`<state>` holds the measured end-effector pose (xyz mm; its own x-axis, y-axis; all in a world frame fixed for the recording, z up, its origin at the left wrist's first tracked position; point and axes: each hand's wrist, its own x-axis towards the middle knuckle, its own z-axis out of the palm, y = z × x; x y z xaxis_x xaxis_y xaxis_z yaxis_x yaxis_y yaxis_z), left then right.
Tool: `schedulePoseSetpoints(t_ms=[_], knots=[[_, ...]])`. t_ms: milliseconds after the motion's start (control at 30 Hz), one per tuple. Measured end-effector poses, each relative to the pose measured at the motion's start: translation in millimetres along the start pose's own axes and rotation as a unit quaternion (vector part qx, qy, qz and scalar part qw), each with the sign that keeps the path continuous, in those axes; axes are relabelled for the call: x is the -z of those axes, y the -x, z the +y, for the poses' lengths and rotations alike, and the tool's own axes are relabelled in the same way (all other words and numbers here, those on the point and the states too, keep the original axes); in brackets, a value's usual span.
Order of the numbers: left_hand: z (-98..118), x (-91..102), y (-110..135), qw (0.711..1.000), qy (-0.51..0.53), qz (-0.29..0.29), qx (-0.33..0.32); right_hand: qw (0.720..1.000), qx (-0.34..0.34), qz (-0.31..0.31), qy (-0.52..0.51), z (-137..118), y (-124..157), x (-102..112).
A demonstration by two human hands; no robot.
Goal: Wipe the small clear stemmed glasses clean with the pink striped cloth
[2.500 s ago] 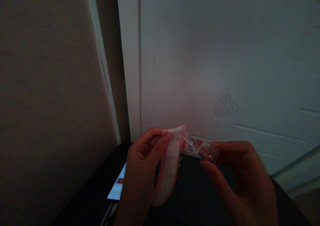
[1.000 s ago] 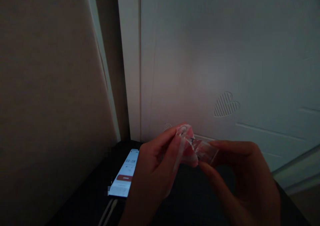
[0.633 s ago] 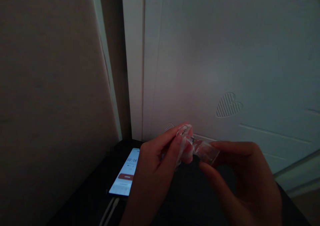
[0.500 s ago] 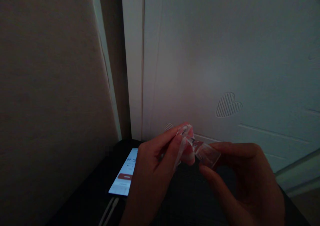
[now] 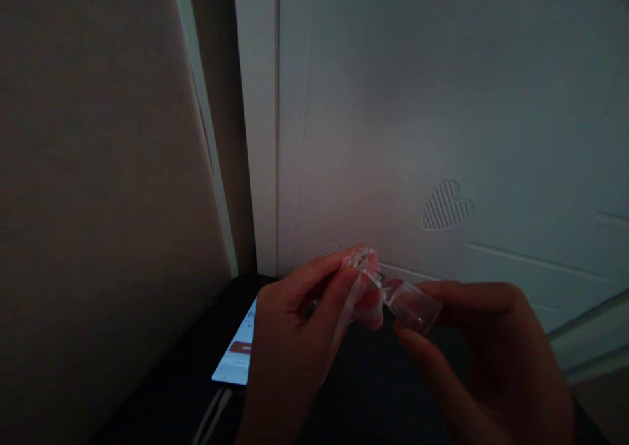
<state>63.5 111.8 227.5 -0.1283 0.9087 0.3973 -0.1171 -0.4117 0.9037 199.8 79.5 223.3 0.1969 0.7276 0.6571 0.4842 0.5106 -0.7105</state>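
In dim light my left hand (image 5: pixel 295 327) pinches a pink and white cotton pad (image 5: pixel 361 288), folded between thumb and fingers. My right hand (image 5: pixel 486 353) grips a small clear plastic applicator (image 5: pixel 410 304) between thumb and forefinger. Its thin tip points left and touches the pad. Both hands are held close together above a dark surface (image 5: pixel 373 392).
A lit phone (image 5: pixel 240 353) lies on the dark surface to the left, partly hidden by my left hand, with white cables (image 5: pixel 211 419) below it. A pale door (image 5: pixel 417 124) with a heart-shaped cut-out (image 5: pixel 446 206) stands behind. A beige wall (image 5: pixel 98 202) fills the left.
The pad has been folded tighter around the applicator's tip. My left hand shifted slightly left and now covers more of the phone. My right hand moved a little down and right.
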Motion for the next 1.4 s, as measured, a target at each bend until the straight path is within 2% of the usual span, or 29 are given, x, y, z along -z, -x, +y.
schedulePoseSetpoints(t_ms=[233,367,500,667,767,933,1133,1400], knots=[[0.9,-0.1,-0.2,1.0,0.013,-0.006,-0.01,0.999,-0.02,0.023,0.012,-1.0,0.7,0.3],[4.9,-2.5,-1.8,0.999,0.04,-0.008,0.021,0.999,-0.022,0.028,0.015,1.2,3.0,0.7],[7.2,-7.9,-0.6,0.991,0.112,0.034,0.059,0.998,-0.033,0.047,0.015,2.7,2.7,1.0],[3.3,-7.1,-1.8,0.985,0.141,0.03,0.091,0.998,-0.027,0.052,0.004,5.0,0.7,1.5],[-3.6,-0.3,-3.5,0.975,0.188,0.008,0.122,0.999,-0.02,0.041,-0.01,5.2,0.6,2.0],[-8.1,6.4,-3.9,0.938,0.282,-0.038,0.198,1.0,-0.017,0.013,0.007,3.6,-0.8,1.5],[-5.5,-1.7,-1.0,0.92,0.331,-0.046,0.206,1.0,-0.01,-0.019,0.019,3.6,-1.6,1.3],[-6.8,-1.1,-3.3,0.919,0.322,-0.082,0.211,0.999,-0.003,-0.032,0.004,1.7,-4.1,-0.6]])
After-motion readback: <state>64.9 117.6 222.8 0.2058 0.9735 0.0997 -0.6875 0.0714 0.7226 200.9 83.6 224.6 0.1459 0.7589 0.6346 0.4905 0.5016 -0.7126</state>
